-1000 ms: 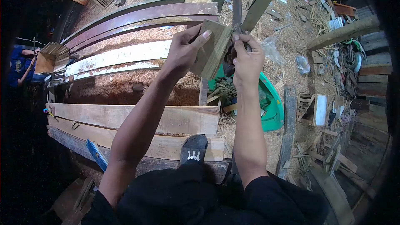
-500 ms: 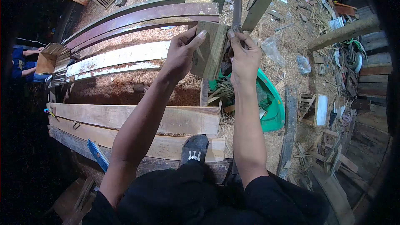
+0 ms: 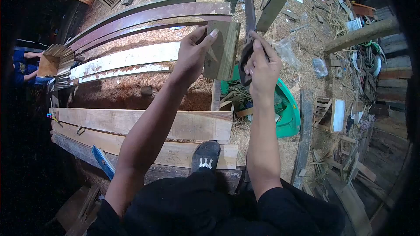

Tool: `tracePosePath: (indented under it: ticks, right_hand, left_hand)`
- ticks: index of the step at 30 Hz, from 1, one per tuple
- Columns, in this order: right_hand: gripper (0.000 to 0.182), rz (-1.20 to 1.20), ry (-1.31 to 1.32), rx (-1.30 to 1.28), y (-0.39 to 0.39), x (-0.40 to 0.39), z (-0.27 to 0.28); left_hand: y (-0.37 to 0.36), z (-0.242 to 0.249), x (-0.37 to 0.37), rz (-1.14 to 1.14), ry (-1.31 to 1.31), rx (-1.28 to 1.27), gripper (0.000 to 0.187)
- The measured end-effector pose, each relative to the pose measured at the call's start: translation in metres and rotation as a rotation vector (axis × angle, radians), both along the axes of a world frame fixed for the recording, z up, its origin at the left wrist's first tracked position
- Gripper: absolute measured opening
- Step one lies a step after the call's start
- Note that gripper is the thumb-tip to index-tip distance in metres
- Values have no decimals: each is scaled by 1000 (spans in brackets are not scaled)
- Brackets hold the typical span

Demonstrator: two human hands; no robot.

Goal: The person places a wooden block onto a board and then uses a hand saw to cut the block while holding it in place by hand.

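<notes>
A short wooden block (image 3: 222, 52) is held up above the slatted bench by my left hand (image 3: 195, 52), its thumb across the near face. Just right of the block, my right hand (image 3: 262, 64) is wrapped round the dark handle of a saw-like tool. The tool's dark flat blade (image 3: 250, 11) points up and away from me. A narrow gap separates the tool from the block. Below both hands, long pale planks (image 3: 192, 125) lie across the bench, and my shoe (image 3: 205, 155) rests on them.
A green tub (image 3: 289, 113) with wood scraps stands below my right hand. Maroon slats (image 3: 148, 14) and a white slat (image 3: 131, 56) run leftward. A wooden post (image 3: 278, 0) rises at upper right. At far left, a person (image 3: 27, 65) sits near a wooden crate (image 3: 52, 63).
My right hand and the tool have moved slightly right, away from the block, and its fingers now wrap the handle. The block has turned a little in my left hand.
</notes>
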State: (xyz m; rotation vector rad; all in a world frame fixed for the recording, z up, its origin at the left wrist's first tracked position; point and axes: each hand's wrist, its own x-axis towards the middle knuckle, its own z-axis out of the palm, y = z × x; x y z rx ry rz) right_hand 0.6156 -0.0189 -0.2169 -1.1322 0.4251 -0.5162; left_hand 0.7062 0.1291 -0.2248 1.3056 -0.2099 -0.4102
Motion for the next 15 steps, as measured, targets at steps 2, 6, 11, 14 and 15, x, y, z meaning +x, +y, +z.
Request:
tracePosePath:
  ticks: [2, 6, 11, 14, 15]
  right_hand:
    - [32, 17, -10, 35, -2, -11, -8]
    - [45, -24, 50, -45, -4, -37, -22]
    - [44, -63, 179, 31, -5, -68, -61]
    - [45, -96, 218, 116, 2, -83, -80]
    - [46, -109, 241, 120, 4, -86, -84]
  left_hand:
    - [1, -24, 9, 56, -42, 40, 41]
    - [-2, -65, 20, 107, 72, 163, 42]
    - [-15, -120, 36, 132, 134, 325, 46]
    - [-26, -161, 51, 148, 118, 432, 48]
    - [-32, -168, 56, 152, 87, 485, 49]
